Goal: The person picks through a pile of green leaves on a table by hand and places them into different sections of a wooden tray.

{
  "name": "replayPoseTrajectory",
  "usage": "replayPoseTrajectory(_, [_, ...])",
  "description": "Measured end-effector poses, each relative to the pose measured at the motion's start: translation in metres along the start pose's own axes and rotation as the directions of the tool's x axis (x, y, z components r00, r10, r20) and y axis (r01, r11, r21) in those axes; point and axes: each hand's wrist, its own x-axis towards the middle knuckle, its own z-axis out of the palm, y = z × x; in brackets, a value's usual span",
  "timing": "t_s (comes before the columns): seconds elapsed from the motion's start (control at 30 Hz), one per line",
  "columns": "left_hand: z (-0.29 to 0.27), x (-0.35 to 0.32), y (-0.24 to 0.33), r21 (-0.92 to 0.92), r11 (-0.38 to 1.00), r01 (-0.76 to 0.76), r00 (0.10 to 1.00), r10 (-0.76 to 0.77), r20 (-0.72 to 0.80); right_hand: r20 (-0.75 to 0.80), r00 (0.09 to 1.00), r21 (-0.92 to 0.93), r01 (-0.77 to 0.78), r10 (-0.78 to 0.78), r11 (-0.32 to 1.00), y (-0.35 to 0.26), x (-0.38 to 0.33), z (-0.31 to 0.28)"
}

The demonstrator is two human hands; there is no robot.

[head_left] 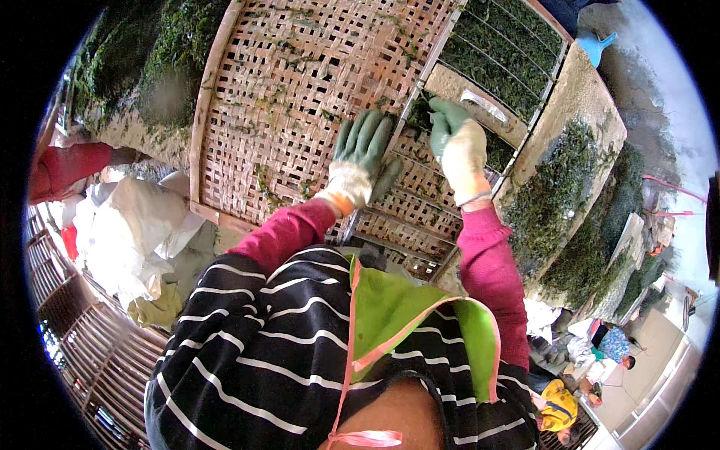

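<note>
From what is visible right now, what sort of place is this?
Probably a workshop where plant matter is handled, leaves or seaweed; I cannot tell which. The signs are the large woven tray, the heap of dark green plant matter and the gloved left hand on the tray.

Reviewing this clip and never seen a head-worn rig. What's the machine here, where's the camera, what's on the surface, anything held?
No machine: these are a person's own two hands in green-and-cream work gloves. The single picture comes from a wide fisheye camera on the person's head, looking down, so edges bend and the black-and-white striped garment fills the bottom.

A large light-brown woven panel carries scattered dark-green leafy shreds. To its right, a thin-barred metal frame lies over a dense dark-green leafy layer.

The left hand is spread open over the panel's right side. The right hand is at the frame, its fingers bent; whether they grip anything is unclear.
</note>
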Motion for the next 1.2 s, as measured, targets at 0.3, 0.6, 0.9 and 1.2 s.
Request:
replayPoseTrajectory(0.3, [0.044,0.054,-0.008,0.184,0.971,-0.152,0.984,0.166,-0.063,-0.076,0.972,-0.326,0.185,-0.220,0.927,0.007,-0.013,-0.013])
replayPoseTrajectory(0.6, [0.028,0.061,0.022,0.328,0.929,-0.171,0.983,0.185,-0.012,-0.345,0.936,0.214,0.153,-0.072,0.965,0.096,-0.056,-0.045])
replayPoseTrajectory(0.9, [0.029,-0.016,0.016,0.335,0.934,0.126,0.992,-0.110,-0.066,-0.215,0.958,-0.155,0.159,-0.190,0.975,0.104,-0.122,-0.052])
replayPoseTrajectory(1.2, [0.025,0.006,0.027,0.340,0.937,0.082,0.996,-0.063,-0.065,-0.081,0.982,0.404,0.188,-0.169,0.895,0.025,0.004,-0.023])
